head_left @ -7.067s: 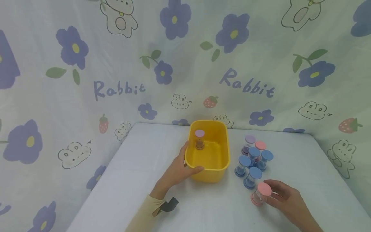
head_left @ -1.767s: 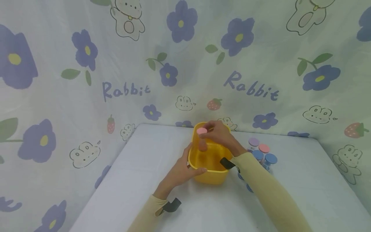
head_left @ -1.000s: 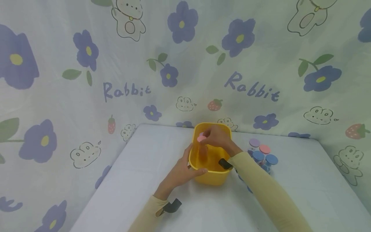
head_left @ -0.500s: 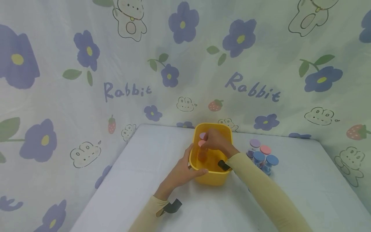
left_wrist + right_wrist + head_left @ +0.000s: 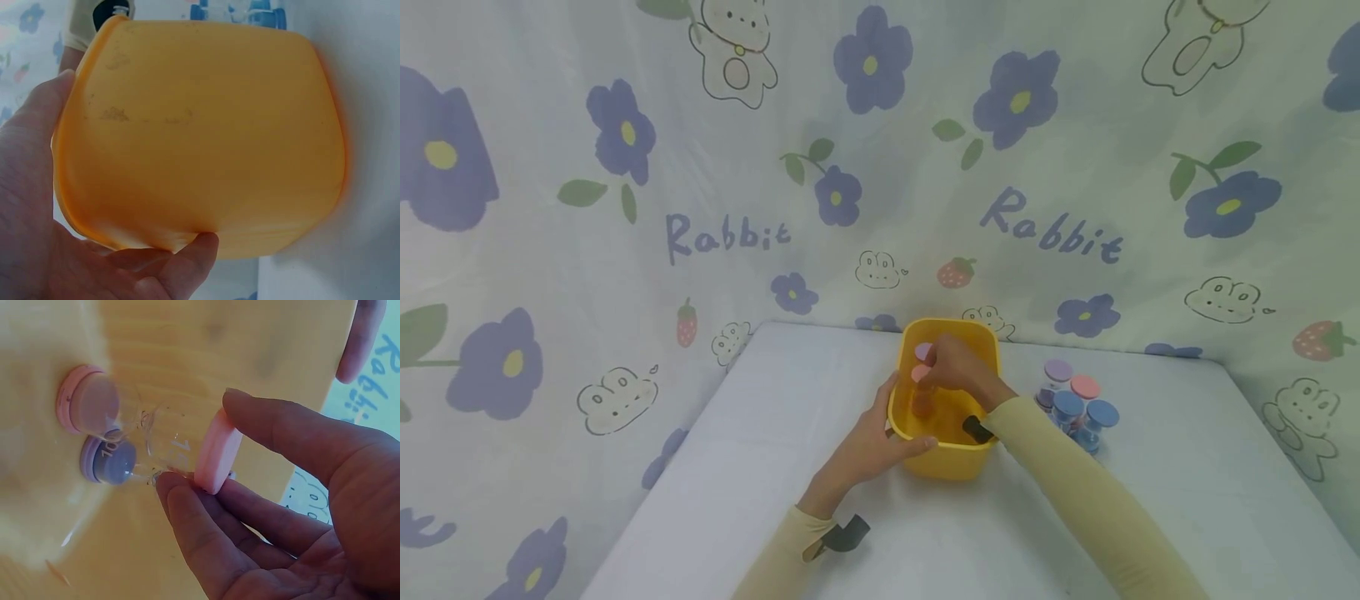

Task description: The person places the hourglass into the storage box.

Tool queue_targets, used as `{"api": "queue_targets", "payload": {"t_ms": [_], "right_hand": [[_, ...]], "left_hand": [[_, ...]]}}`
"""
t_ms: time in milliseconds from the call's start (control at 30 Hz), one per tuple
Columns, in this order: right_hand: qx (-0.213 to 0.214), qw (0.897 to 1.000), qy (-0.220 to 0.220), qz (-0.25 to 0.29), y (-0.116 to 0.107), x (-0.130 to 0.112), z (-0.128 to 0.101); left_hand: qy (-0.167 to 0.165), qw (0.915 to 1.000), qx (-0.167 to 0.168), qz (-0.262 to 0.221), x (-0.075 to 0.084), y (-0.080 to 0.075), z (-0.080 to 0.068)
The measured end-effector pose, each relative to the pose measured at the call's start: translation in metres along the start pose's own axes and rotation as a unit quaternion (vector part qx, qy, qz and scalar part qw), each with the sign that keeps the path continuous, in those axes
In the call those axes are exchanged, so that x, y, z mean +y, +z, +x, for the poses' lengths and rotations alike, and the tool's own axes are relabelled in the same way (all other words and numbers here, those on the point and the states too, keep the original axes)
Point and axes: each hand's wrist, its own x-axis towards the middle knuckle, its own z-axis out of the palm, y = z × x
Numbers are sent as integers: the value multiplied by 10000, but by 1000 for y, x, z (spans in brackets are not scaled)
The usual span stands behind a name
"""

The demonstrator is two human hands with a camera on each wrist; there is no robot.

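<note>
My right hand (image 5: 951,367) has sunk lower into the yellow tub (image 5: 951,462), grip pinching the pink sand timer (image 5: 156,434) beside the purple one (image 5: 107,461); my left hand (image 5: 868,433) still clasps the tub's rim

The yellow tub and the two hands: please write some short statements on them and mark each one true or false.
1. The right hand pinches a pink-capped sand timer inside the yellow tub. True.
2. The left hand lies flat on the table, apart from the tub. False: it grips the tub's near left rim.
3. A purple-capped timer stands in the tub beside the pink one. True.
4. The timers outside the tub stand to its left. False: they stand to its right.
</note>
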Motion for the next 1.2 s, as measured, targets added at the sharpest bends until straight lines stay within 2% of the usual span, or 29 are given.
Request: {"api": "queue_targets", "payload": {"t_ms": [267, 400, 567, 733, 967, 1200], "right_hand": [[-179, 9998, -78, -80, -6, -1, -2], [-204, 9996, -78, -168, -15, -2, -5], [-181, 9998, 92, -6, -32, -4, -15], [179, 9991, -350, 146, -53, -8, -28], [683, 9930, -930, 238, -73, -4, -54], [982, 9905, -929, 255, -82, 10, -89]], "left_hand": [[-30, 10000, 3, -12, 2, 0, 0], [3, 10000, -15, -46, 2, -1, -1], [63, 10000, 4, -68, 2, -2, -1], [75, 9999, -7, -113, 1, -1, -1], [36, 9999, -4, -122, 2, 0, -1], [-70, 9999, 3, -143, 2, 0, -1]]}}
